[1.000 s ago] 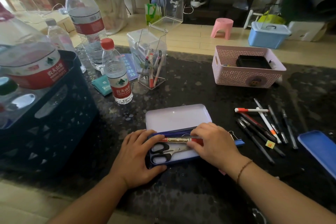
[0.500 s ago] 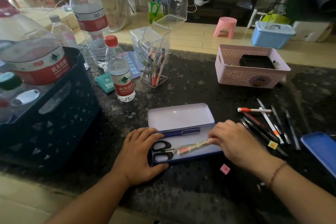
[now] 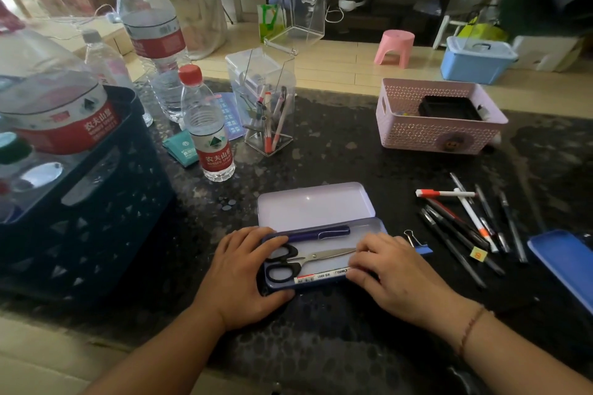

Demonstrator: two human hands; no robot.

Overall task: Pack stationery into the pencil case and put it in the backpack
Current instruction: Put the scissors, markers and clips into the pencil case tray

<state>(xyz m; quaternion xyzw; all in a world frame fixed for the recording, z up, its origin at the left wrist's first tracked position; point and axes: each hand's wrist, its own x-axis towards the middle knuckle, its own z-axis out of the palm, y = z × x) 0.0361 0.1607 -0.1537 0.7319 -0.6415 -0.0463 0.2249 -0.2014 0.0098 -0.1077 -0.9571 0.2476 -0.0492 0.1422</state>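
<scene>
**Both hands on open pencil case, three items inside**

Head view: pencil case (image 3: 369, 228) lies open on the dark bench (image 3: 337, 154), lid (image 3: 316, 204) flat behind the tray. Inside: blue pen (image 3: 317, 232) along the far wall, black-handled scissors (image 3: 298, 260) in the middle, white marker (image 3: 321, 276) along the near wall — its right end is hidden under the right hand (image 3: 394, 272). Right hand rests flat over the tray's right end, fingers on the marker; real pinch or just pressing, cannot tell. Left hand (image 3: 240, 276) wraps the tray's left end, thumb on the near edge, fingers on the far corner. Binder clip (image 3: 412, 239) just right of the case, partly behind the right hand. Loose pens (image 3: 465, 221) spread further right, overlapping, hard to count. Blue lid (image 3: 564, 266) cut off by the right frame edge. Pink basket (image 3: 439, 128) behind, contents dim. Clear holder (image 3: 266, 106) with pens and a water bottle (image 3: 208, 125) at left. No backpack in frame.
</scene>
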